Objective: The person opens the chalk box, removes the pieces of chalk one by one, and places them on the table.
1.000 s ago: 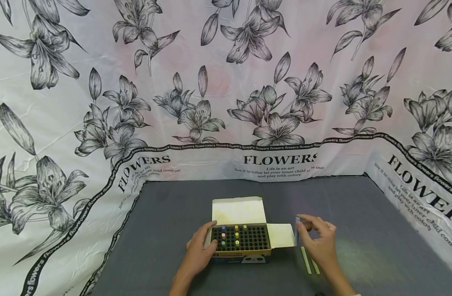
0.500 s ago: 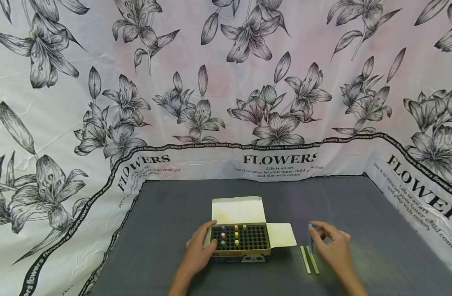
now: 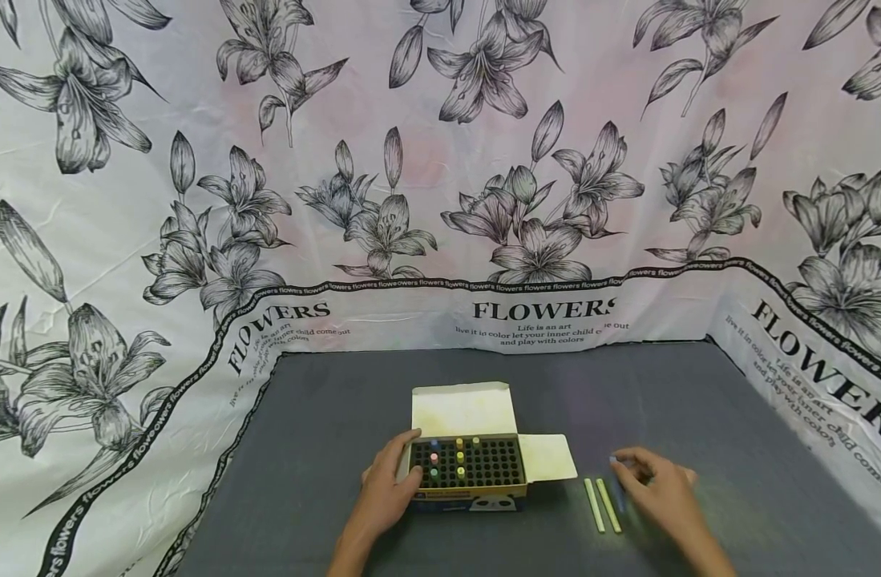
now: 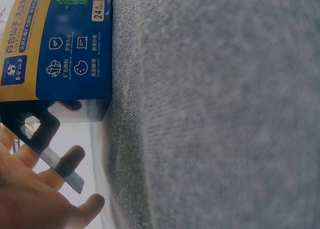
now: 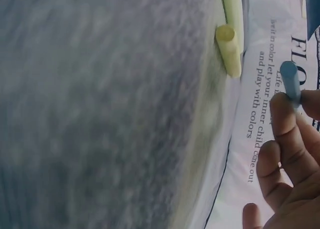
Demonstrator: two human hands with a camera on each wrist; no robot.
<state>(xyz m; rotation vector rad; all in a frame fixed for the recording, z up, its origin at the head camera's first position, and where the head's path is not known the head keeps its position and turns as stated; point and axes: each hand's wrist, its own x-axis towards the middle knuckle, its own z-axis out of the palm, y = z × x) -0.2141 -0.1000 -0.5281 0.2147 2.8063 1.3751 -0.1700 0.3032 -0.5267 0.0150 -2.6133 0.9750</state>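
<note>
My left hand (image 3: 385, 493) holds the left end of an open chalk box (image 3: 472, 494), its thumb at the near corner. Up close in the left wrist view the chalk box (image 4: 75, 49) is blue and yellow with printing. A few chalk sticks, blue, pink, green and yellow, stand in its black holed insert. To the right, my right hand (image 3: 660, 489) pinches a blue chalk stick (image 5: 290, 79) between thumb and fingers, close over the table. Just left of it, two pale yellow-green sticks, a left chalk (image 3: 595, 506) and a right chalk (image 3: 608, 506), lie side by side.
The box's white lid (image 3: 465, 409) is folded back behind it, and a side flap (image 3: 548, 457) sticks out to the right. A dark grey cloth (image 3: 325, 417) covers the table. White flower-printed sheeting (image 3: 382, 320) rises at the back and sides.
The right hand has carried the blue chalk right and toward me, from beside the flap to just right of the yellow-green sticks. The left hand stays on the box.
</note>
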